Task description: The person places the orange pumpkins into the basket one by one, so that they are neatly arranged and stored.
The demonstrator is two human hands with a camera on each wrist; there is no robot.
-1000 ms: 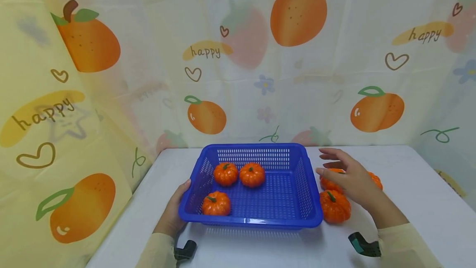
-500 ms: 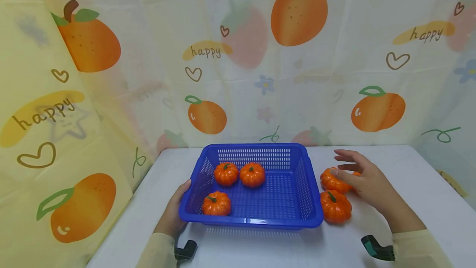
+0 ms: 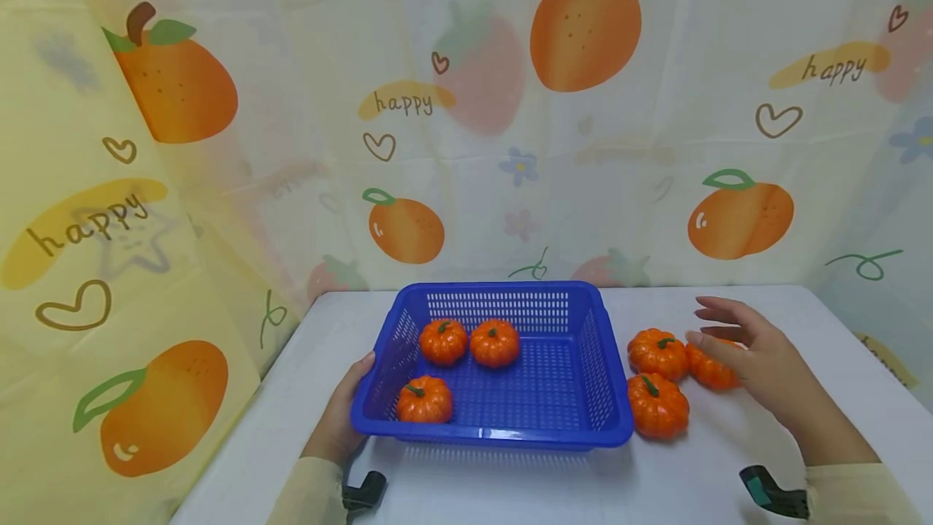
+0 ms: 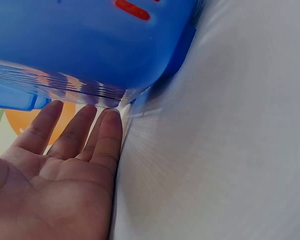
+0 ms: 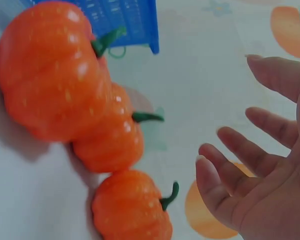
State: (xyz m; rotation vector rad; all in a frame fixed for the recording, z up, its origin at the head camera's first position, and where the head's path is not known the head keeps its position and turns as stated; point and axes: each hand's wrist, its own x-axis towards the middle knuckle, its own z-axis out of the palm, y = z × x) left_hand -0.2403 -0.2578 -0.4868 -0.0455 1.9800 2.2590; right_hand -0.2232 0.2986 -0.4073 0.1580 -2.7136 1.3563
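Observation:
A blue plastic basket (image 3: 543, 383) with slotted walls stands on the white table, holding three small orange pumpkins (image 3: 424, 399). At its left side is my left hand (image 3: 341, 407); in the left wrist view its extended fingers (image 4: 72, 132) touch the basket wall. Three more pumpkins are grouped right of the basket: a front one (image 3: 658, 406), a back one (image 3: 658, 354) and a right one (image 3: 710, 367). My right hand (image 3: 758, 359) hovers beside the right pumpkin, partly covering it in the head view. The right wrist view has these fingers spread, apart from the pumpkins and holding nothing.
White table surface (image 3: 503, 488) lies in front of the basket. A curtain (image 3: 466, 185) printed with oranges, hearts and "happy" hangs behind the table and along its left side. Dark wrist devices (image 3: 773, 492) sit at both cuffs.
My right hand has moved right, from over the grouped pumpkins to beside the right one, uncovering the back pumpkin. The left hand, basket and pumpkins have stayed put.

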